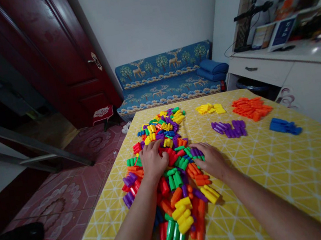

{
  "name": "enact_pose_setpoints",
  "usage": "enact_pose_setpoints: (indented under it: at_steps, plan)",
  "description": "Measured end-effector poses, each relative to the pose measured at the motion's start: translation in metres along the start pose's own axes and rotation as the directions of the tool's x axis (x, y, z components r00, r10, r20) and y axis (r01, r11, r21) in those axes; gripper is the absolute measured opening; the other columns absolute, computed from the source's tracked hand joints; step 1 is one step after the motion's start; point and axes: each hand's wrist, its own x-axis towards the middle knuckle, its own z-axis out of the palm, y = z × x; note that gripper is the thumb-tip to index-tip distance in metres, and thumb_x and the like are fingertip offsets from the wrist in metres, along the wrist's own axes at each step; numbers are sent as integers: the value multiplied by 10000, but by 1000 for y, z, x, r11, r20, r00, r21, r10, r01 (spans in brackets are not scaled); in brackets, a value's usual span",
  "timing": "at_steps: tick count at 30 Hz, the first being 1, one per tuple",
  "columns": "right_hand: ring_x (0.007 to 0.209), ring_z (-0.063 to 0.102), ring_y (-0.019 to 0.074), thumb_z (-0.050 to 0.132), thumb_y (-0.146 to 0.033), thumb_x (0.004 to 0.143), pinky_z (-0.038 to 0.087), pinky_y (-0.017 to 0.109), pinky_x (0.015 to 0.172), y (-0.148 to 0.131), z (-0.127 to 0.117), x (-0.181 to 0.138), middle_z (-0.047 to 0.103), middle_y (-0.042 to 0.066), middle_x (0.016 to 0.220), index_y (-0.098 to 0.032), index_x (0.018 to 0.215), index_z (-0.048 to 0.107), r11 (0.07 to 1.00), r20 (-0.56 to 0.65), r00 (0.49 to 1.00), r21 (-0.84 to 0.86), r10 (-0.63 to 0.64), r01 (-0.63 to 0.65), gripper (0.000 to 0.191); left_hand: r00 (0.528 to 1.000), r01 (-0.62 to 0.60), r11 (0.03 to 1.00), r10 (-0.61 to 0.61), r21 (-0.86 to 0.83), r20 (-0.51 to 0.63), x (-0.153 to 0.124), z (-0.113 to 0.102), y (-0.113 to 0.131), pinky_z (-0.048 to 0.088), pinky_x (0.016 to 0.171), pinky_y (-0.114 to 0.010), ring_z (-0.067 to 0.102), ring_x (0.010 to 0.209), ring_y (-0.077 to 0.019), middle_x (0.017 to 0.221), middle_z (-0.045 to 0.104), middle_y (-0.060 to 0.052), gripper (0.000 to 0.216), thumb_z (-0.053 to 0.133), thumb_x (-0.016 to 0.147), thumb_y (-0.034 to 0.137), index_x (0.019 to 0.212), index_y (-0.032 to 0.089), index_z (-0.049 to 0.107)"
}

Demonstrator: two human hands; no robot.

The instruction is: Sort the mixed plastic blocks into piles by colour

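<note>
A long heap of small plastic bullet-shaped pieces (182,214) in red, orange, yellow, green, blue and purple runs along the left half of the table. My left hand (154,161) rests palm-down on the middle of this heap, fingers and thumb apart, beside some red pieces (170,156). At the heap's right edge, my right hand (213,160) pinches a row of purple plastic pieces (196,153) between thumb and fingers. Green pieces (187,151) lie right by it. The undersides of the left fingers are partly hidden.
Sorted groups lie on the right of the yellow tablecloth (253,190): yellow pieces (210,108), purple pieces (229,128), orange pieces (251,108) and blue pieces (284,126). Behind the table stands a blue patterned sofa (166,79). A white cabinet (312,85) borders the right side.
</note>
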Motion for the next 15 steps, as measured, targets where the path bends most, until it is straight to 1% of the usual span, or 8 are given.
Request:
enact_pose_setpoints:
  at_steps: [1,3,5,7,9,11,13,15]
  plan:
    - [1055,601,261,584,-92,667,465,425,962,1,1,0,680,94,1115,-198,1119,652,1000,-16,1000,11,4,-3,469,1000,-10,1000,10,-3,8,0,0,0,421,909,-423,588,1075,-279,1143,708,-35,427,567,751,201,1158,267,677]
    - [1018,618,246,592,-113,678,477,408,935,5,3,2,696,79,1056,-214,1037,681,997,-69,998,79,13,-8,383,999,-33,999,33,-20,-1,-1,-1,0,413,894,-434,603,1005,-275,1014,743,-31,289,573,781,224,1023,254,728]
    - [956,641,228,617,-176,710,494,387,890,8,5,3,709,60,984,-226,948,698,978,-123,991,207,55,-29,257,995,-80,995,77,-57,-60,-2,-3,1,402,890,-437,606,952,-262,905,748,-35,188,568,833,272,894,233,742]
    - [885,655,219,657,-269,729,510,371,828,7,5,3,713,50,918,-218,897,700,927,-165,975,368,145,-76,181,979,-182,976,168,-120,-116,-2,-6,4,396,889,-429,602,930,-245,856,739,-40,215,547,882,319,842,218,733]
    - [815,654,209,693,-344,730,517,352,759,2,6,3,706,46,862,-203,879,690,839,-189,948,530,256,-120,205,948,-315,928,298,-201,-110,-3,-8,7,394,888,-416,600,911,-226,847,733,-41,252,530,912,353,838,216,728]
    - [781,643,194,725,-378,722,516,331,724,-8,7,2,690,38,831,-200,854,668,741,-213,923,663,319,-103,229,903,-424,858,425,-290,-63,-4,-10,10,393,884,-407,601,891,-215,846,731,-42,270,545,916,402,850,219,732]
    - [810,633,181,743,-372,723,513,317,743,-21,8,0,674,32,846,-205,803,635,673,-255,913,739,320,-29,214,860,-484,795,509,-366,-31,-5,-11,12,388,887,-407,603,903,-218,875,734,-48,299,583,891,476,898,221,740]
    - [859,621,174,746,-344,738,505,308,780,-33,11,-2,655,29,873,-206,748,597,645,-299,907,763,295,42,203,827,-516,745,562,-424,-18,-5,-10,12,382,895,-412,604,932,-229,904,736,-55,366,618,847,552,937,219,740]
